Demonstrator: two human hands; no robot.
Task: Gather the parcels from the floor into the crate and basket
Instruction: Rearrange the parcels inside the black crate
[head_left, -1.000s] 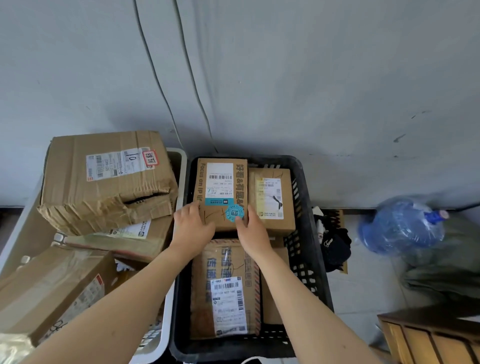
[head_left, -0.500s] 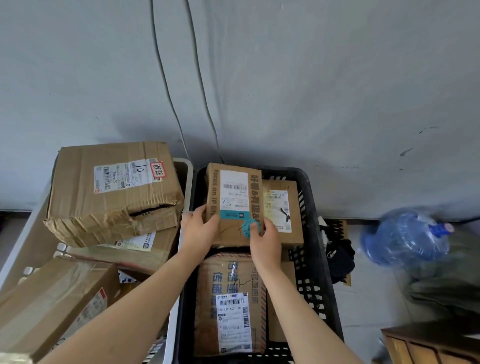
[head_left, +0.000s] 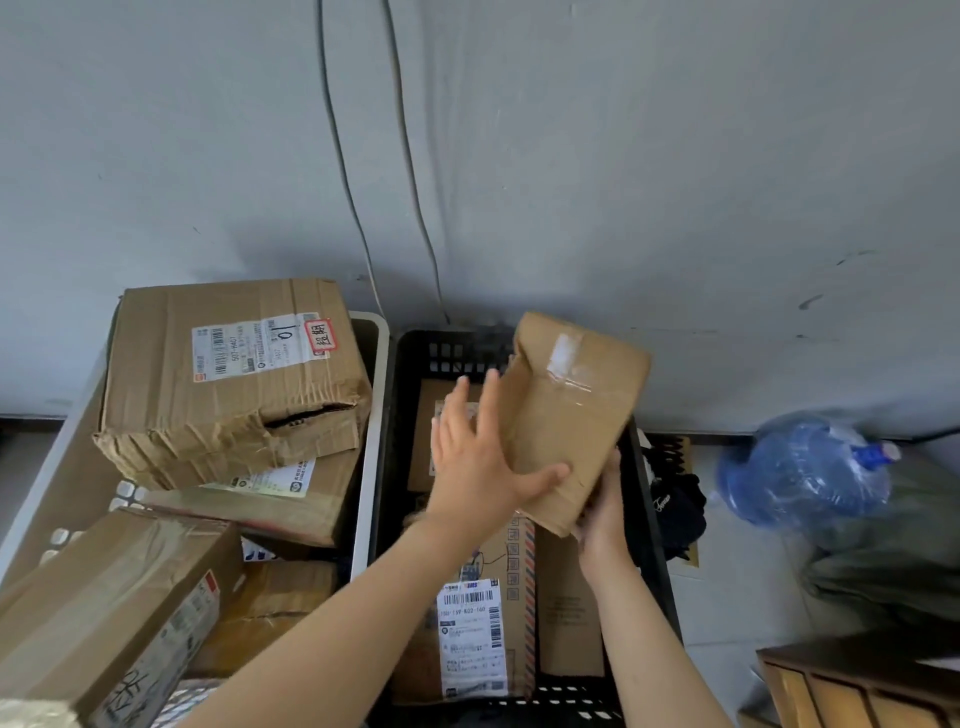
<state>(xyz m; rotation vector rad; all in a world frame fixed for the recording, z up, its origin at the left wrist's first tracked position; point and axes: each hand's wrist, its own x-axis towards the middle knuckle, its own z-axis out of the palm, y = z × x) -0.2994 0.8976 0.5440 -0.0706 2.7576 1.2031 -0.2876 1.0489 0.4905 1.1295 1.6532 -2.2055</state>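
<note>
Your right hand (head_left: 602, 519) has its grip closed on the near lower end of the small cardboard box (head_left: 571, 410). Your left hand (head_left: 475, 467) lies flat-fingered against its left face (thumb across the front). The box's long axis tilts up and away over the black crate (head_left: 402, 457), toward the wall (head_left: 675, 156).

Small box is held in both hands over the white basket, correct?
No. The head view shows the small box held over the black crate, not the white basket, which stands to its left. The rest holds: the left hand lies flat against it and the right hand holds its lower corner.
</note>
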